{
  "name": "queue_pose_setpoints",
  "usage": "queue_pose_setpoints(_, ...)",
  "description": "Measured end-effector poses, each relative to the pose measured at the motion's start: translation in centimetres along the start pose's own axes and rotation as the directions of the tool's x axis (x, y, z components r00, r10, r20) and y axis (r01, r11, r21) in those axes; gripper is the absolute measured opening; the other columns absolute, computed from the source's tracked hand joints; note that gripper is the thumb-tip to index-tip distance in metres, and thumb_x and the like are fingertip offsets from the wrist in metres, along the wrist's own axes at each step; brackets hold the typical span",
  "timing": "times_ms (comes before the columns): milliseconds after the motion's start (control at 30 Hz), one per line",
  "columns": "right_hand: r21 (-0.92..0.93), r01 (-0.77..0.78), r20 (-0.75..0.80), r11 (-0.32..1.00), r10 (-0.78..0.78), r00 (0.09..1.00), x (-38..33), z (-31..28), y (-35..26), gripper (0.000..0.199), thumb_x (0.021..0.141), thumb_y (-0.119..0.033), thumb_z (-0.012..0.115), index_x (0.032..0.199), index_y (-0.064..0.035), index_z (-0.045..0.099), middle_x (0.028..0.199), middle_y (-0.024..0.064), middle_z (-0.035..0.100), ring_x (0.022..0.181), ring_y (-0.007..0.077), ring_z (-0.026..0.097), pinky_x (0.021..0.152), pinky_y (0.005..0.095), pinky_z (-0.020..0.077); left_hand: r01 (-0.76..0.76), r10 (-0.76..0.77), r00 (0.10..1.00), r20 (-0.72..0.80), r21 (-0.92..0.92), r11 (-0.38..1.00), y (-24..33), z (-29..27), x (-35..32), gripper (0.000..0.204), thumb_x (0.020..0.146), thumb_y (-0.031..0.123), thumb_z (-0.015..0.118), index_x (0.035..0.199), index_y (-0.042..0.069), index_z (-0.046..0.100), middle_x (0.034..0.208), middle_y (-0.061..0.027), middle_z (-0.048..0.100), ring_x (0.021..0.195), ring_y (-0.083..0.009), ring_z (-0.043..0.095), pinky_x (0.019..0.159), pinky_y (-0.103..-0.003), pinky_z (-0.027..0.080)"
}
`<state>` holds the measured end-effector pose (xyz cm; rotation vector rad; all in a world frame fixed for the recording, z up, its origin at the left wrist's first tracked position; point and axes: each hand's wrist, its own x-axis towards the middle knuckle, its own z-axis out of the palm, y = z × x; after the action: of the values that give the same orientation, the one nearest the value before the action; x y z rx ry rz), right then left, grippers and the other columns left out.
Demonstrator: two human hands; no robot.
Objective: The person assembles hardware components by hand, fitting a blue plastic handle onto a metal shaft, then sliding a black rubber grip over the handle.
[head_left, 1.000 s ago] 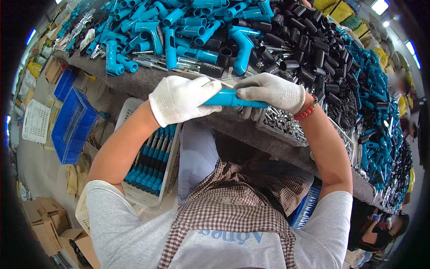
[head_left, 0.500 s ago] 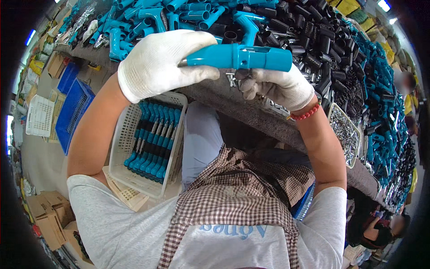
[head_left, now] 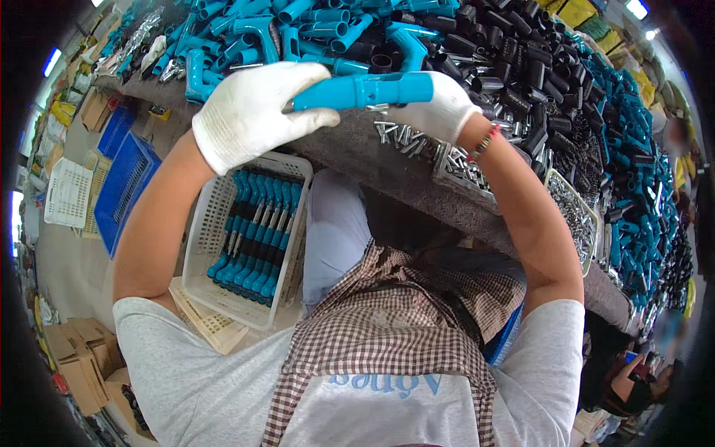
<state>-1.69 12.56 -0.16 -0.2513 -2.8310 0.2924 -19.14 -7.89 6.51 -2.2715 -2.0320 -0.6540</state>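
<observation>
Change first: over the last half second the right hand (head_left: 443, 110) has gone farther out, behind the right end of the teal handle (head_left: 365, 91). Its fingers showed below the handle before; now the handle hides most of them. The handle's right end has also shifted left in view. Left hand (head_left: 257, 112) is about where it was.

Meaning, my read: left hand is doing the holding, right hand is busy near the loose metal pins (head_left: 406, 139).

Left grip: closed on the handle's left end, fingers on the far side, thumb on the near side, gap only as wide as the part. Looks firm.

Right grip: can't tell how far open, or whether it has a pin. Metal shows just under the handle by its fingertips, too small to call. Contact with the handle also unclear.

Handle: lying left-right in view, above the near edge of the worktop (head_left: 387, 182), bend toward the left end. Loose pins on the near side of it, right next to a clear tray (head_left: 447, 177) of more pins. Teal parts pile (head_left: 320, 30) on the far side, black sleeves (head_left: 514, 78) far right. White crate (head_left: 195, 246) with rows of teal-and-black tools (head_left: 257, 235) near left, below worktop level.
</observation>
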Motion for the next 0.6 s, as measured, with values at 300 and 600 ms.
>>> queue_pose_setpoints(300,-0.072,-0.146,-0.126,0.987,0.136,0.983,-3.1,-4.8,1.8,0.022,0.081,-0.024,0.065,0.093,-0.0058,0.068,0.084,0.0173,0.065,0.079,0.0367,0.063,0.070,0.0416,0.0507,0.105,-0.103,0.989,0.109,-0.016,0.994,0.3,1.8,-2.3,0.039,0.078,0.029,0.072,0.109,0.008,0.060,0.093,-0.0144,0.062,0.086,-0.0344,0.061,0.074,-0.039,0.049)
queue_pose_setpoints(600,-0.109,-0.249,0.042,0.963,0.254,0.966,-13.1,-6.6,-0.6,0.017,0.076,-0.015,0.068,0.091,-0.0057,0.069,0.087,0.0126,0.064,0.085,0.0314,0.063,0.077,0.0405,0.0511,-0.228,0.228,0.963,0.141,-0.016,0.973,4.5,6.5,-3.2,0.042,0.070,0.030,0.079,0.102,0.011,0.059,0.078,-0.0076,0.059,0.063,-0.0263,0.063,0.056,-0.036,0.051)
